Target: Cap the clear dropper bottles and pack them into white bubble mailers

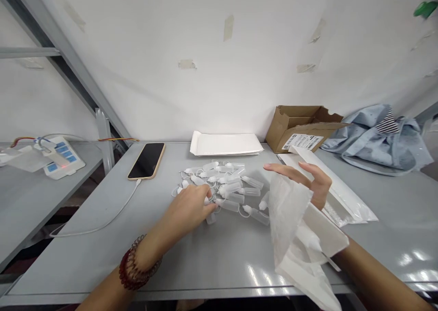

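Note:
Small translucent squeeze bottles (230,189) with white caps and looped tethers lie in a loose pile on the grey table. At the pile's left edge my left hand (191,205) has its fingers closed down on a bottle (211,218), largely hidden under them. My right hand (316,183) is behind a white padded bag (287,224) and supports it above the table; thumb and forefinger are apart, while the other fingers are covered. The bag's mouth gapes toward me. A white-capped bottle (308,238) shows in the opening.
Flat white padded bags (226,144) lie by the wall; another (337,183) is behind my right hand. An open cardboard box (301,126) and blue cloth (379,140) stand back right. At left are a charging phone (147,161), its cable (119,213) and a power strip (65,156).

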Demonstrator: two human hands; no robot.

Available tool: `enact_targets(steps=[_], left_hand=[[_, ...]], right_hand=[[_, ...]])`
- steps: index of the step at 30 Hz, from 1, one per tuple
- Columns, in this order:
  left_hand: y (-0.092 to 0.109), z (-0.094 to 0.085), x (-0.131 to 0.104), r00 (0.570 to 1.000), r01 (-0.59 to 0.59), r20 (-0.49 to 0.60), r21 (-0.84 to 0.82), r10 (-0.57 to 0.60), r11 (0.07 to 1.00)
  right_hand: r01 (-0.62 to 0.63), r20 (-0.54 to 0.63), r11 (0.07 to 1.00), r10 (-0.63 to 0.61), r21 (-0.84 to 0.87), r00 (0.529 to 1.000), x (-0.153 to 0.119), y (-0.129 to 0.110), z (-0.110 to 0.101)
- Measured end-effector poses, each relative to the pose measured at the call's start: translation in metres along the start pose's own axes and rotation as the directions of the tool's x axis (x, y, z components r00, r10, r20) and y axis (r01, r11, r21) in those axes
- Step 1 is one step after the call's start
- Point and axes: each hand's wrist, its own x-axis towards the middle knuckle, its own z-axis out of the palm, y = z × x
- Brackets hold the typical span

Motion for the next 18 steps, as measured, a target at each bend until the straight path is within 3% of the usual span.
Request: enact_targets(steps=[5, 10, 15, 18], left_hand=[[-0.003, 0.004, 0.002, 1.0, -0.014, -0.013, 0.033, 0.014, 0.999], [-0.002, 0.004, 0.001, 0.999, -0.022, -0.027, 0.063, 0.024, 0.998], [-0.001, 0.003, -0.001, 0.999, -0.027, -0.032, 0.074, 0.029, 0.997], [-0.001, 0.003, -0.001, 0.999, -0.028, -0.037, 0.079, 0.031, 0.996]], right_hand=[[0.188, 0.016, 0.981, -0.189, 0.045, 0.982, 0.002, 0.014, -0.002], [-0.001, 0.035, 0.995, -0.003, 0.1, 0.999, -0.002, 0.003, 0.0], [0.117, 0.082, 0.982, -0.13, 0.145, 0.988, -0.001, 0.014, -0.002], [0.131, 0.1, 0.982, -0.145, 0.136, 0.984, -0.003, 0.023, -0.003]])
